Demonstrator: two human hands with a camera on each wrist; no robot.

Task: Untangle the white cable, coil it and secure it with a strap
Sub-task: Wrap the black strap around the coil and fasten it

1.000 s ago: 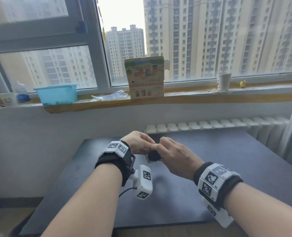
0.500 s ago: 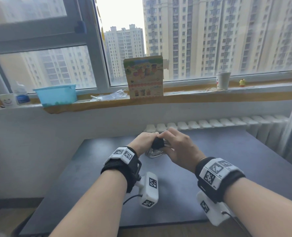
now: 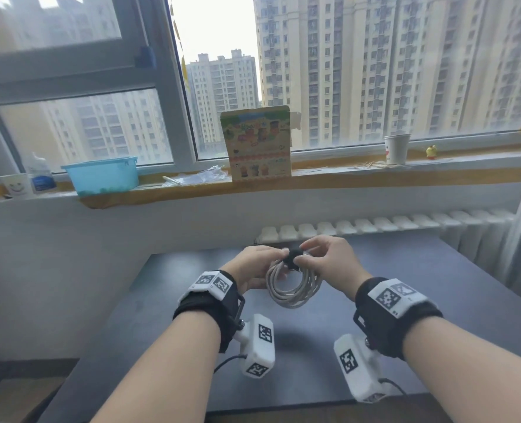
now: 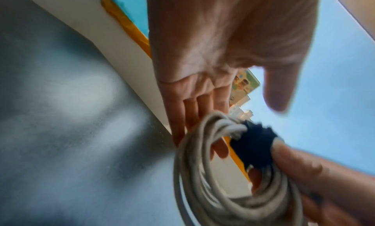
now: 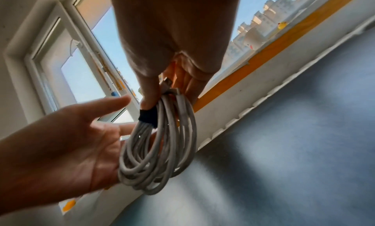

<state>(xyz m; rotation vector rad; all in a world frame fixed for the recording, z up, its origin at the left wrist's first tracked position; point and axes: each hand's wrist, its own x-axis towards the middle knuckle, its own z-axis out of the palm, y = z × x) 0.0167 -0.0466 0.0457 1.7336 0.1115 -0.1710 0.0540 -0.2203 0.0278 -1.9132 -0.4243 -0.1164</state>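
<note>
The white cable (image 3: 292, 290) is wound into a round coil and hangs above the dark table (image 3: 454, 303). A black strap (image 3: 293, 257) is wrapped around the coil's top. My right hand (image 3: 320, 257) pinches the coil at the strap, thumb on one side and fingers on the other, as the right wrist view shows around the strap (image 5: 148, 117) and coil (image 5: 158, 149). My left hand (image 3: 254, 265) is to the left of the coil with straight fingers (image 4: 194, 110); its fingertips lie against the coil (image 4: 202, 189) next to the strap (image 4: 253, 147).
A windowsill behind the table carries a blue tub (image 3: 102, 175), a colourful box (image 3: 257, 143), a paper cup (image 3: 396, 149), a small yellow figure (image 3: 431, 151) and a bottle (image 3: 41, 178). A white radiator (image 3: 375, 224) runs along the table's far edge.
Both hands have risen and moved a little apart. The coil, earlier hidden between them, now hangs in view from my right hand. My left hand has opened off it.
</note>
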